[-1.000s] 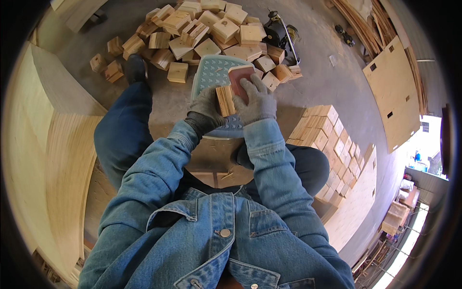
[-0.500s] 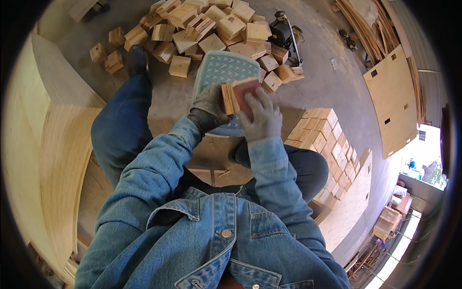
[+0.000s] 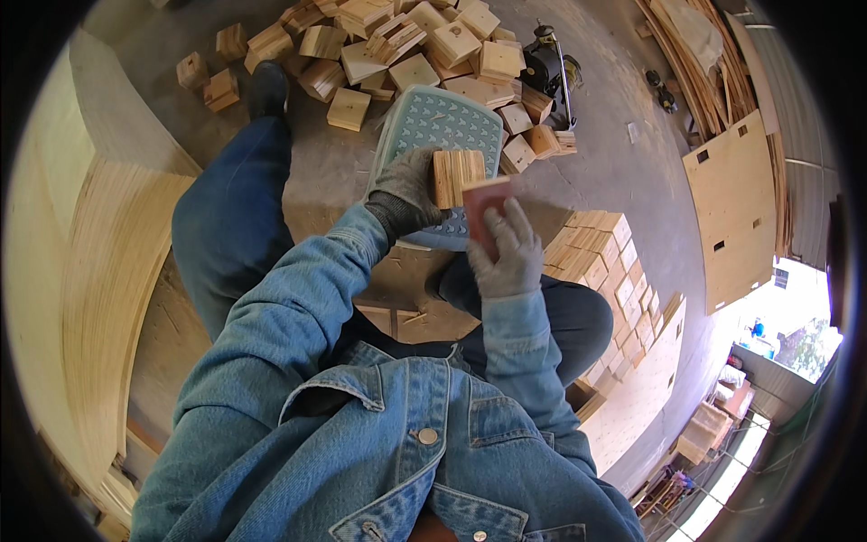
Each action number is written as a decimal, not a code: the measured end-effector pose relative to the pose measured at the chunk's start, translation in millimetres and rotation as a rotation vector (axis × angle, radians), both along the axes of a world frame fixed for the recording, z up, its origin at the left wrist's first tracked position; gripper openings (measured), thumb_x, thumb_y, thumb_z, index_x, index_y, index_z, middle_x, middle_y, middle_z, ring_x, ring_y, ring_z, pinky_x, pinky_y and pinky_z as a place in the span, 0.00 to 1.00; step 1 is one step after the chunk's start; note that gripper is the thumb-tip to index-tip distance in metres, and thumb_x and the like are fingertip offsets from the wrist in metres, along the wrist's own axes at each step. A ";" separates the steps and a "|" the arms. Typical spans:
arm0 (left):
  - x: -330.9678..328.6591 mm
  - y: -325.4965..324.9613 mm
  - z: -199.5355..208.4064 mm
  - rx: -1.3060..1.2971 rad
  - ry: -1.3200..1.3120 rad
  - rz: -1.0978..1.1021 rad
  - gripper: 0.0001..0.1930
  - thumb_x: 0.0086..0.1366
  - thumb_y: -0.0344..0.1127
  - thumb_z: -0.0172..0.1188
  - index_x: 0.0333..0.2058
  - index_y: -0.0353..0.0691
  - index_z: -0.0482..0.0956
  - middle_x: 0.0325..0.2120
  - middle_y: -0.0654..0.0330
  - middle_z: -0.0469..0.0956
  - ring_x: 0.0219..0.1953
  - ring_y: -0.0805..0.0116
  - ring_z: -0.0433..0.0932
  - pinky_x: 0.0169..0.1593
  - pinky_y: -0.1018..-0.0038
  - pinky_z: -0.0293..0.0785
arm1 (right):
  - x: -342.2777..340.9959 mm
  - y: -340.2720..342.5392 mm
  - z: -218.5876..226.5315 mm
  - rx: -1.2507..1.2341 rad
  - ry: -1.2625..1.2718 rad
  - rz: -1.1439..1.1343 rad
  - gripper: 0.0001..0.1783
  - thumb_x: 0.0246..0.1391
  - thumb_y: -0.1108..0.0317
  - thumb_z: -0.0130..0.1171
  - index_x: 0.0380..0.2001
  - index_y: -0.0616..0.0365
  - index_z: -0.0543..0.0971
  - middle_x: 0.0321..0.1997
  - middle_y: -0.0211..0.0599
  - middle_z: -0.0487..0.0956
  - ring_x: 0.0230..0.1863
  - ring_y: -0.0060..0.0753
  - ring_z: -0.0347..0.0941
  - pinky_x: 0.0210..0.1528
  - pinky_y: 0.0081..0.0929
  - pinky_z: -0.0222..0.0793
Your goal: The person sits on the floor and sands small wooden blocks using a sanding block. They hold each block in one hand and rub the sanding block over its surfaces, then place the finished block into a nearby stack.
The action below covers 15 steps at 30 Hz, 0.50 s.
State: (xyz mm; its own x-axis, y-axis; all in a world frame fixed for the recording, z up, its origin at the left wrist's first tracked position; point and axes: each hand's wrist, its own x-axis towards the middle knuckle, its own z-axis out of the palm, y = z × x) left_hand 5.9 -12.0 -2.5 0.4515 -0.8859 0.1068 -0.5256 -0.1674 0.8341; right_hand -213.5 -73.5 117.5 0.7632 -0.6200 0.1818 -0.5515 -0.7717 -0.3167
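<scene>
Gloved in grey, my left hand (image 3: 408,191) is closed round a plywood block (image 3: 459,177), whose layered edges face up. My right hand (image 3: 508,255), also gloved, grips a flat dark-red sanding block (image 3: 485,200) with its fingers along one side. The sanding block is just right of the wooden block and nearer to me; whether they touch I cannot tell. Under both hands stands a pale green-blue plastic stool (image 3: 442,117) with a raised pattern on its top.
Beyond the stool lies a loose heap of wooden blocks (image 3: 361,61), with a black power tool (image 3: 545,68) beside it. Neatly stacked blocks (image 3: 601,271) stand to my right. Tall curved plywood sheets (image 3: 108,253) rise on my left. A holed panel (image 3: 736,208) leans at far right.
My right hand has drawn the sanding block off the wooden block, toward me and to the right. The wooden block has turned, showing its layered edge more fully.
</scene>
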 end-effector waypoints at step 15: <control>0.5 -6.5 -17.7 -0.059 0.073 -0.022 0.43 0.49 0.44 0.81 0.61 0.40 0.68 0.53 0.52 0.75 0.57 0.55 0.77 0.64 0.62 0.73 | 103.3 -50.1 6.0 0.043 0.092 -0.137 0.31 0.51 0.55 0.72 0.60 0.46 0.83 0.72 0.47 0.73 0.67 0.54 0.74 0.69 0.46 0.71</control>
